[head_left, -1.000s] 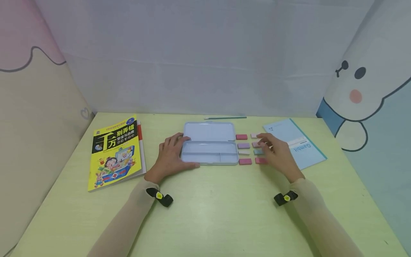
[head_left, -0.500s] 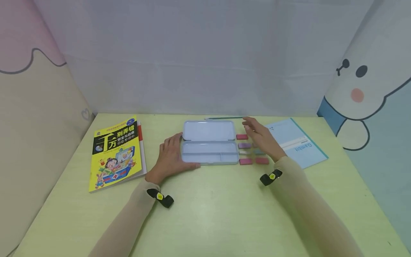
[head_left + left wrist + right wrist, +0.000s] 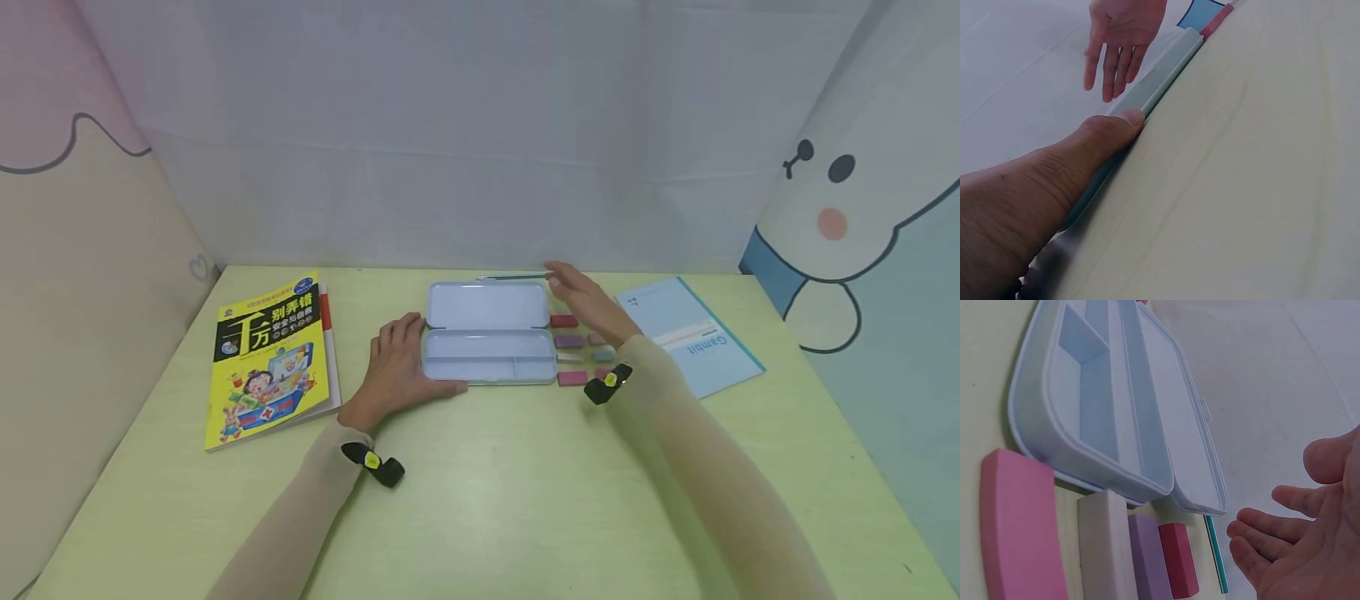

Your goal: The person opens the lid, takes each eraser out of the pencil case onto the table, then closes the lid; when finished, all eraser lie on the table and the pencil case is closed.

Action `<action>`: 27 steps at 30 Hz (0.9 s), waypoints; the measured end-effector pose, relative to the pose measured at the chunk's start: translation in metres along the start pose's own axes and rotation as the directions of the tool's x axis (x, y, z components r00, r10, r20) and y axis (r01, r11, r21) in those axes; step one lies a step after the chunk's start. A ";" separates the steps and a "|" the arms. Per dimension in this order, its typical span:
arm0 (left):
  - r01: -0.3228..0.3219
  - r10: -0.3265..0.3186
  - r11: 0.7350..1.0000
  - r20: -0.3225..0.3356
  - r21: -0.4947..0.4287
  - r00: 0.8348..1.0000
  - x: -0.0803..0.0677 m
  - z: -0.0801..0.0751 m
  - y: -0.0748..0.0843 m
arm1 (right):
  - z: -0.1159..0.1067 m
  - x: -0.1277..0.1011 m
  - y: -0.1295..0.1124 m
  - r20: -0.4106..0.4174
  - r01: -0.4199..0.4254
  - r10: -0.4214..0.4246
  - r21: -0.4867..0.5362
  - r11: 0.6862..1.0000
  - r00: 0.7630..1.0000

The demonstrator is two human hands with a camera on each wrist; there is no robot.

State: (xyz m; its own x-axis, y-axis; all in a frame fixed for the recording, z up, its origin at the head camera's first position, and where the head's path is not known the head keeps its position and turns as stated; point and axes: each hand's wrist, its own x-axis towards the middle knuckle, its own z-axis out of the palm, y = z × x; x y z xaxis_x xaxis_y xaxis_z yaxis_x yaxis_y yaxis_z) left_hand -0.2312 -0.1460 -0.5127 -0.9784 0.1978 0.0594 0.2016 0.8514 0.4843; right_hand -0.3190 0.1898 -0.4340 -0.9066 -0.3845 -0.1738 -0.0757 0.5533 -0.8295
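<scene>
An open light-blue pencil case [image 3: 487,333] lies on the green table, its lid [image 3: 487,305] folded back. My left hand [image 3: 395,367] rests against the case's left end, thumb along its front edge [image 3: 1124,120]. My right hand [image 3: 581,302] hovers open above the table beside the lid's right corner, fingers straight, holding nothing; its fingers [image 3: 1266,531] show in the right wrist view. Just past them lies a thin teal pencil [image 3: 513,277] at the back edge. Several small erasers, pink [image 3: 572,378], purple [image 3: 568,341] and red [image 3: 564,321], lie in rows right of the case.
A yellow picture book [image 3: 270,358] lies at the left. A light-blue notebook [image 3: 690,333] lies at the right. Fabric walls close the table in at the back and on both sides. The near half of the table [image 3: 487,492] is bare green surface.
My right hand has left the erasers and moved back and left toward the teal pencil. The left hand and the case have stayed put.
</scene>
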 end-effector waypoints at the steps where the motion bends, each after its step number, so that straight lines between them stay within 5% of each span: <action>1: 0.000 0.000 1.000 0.000 0.000 1.000 0.000 0.000 0.000 | 0.000 0.001 -0.001 0.004 -0.007 0.007 -0.003 1.000 1.000; 13: 0.000 0.000 1.000 0.004 0.004 1.000 0.000 0.001 -0.002 | 0.010 0.018 -0.005 -0.026 -0.062 0.060 -0.083 0.995 0.998; 27: -0.003 0.003 1.000 0.000 0.001 1.000 0.000 0.000 -0.001 | 0.006 -0.005 -0.022 -0.221 0.117 -0.108 0.031 0.993 0.969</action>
State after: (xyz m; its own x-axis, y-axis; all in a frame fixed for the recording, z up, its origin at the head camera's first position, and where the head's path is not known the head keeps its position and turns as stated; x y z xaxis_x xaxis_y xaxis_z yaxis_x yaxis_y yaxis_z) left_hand -0.2319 -0.1468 -0.5136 -0.9779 0.2002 0.0609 0.2044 0.8512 0.4834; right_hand -0.3103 0.1753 -0.4182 -0.9624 -0.2691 0.0382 -0.1687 0.4811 -0.8603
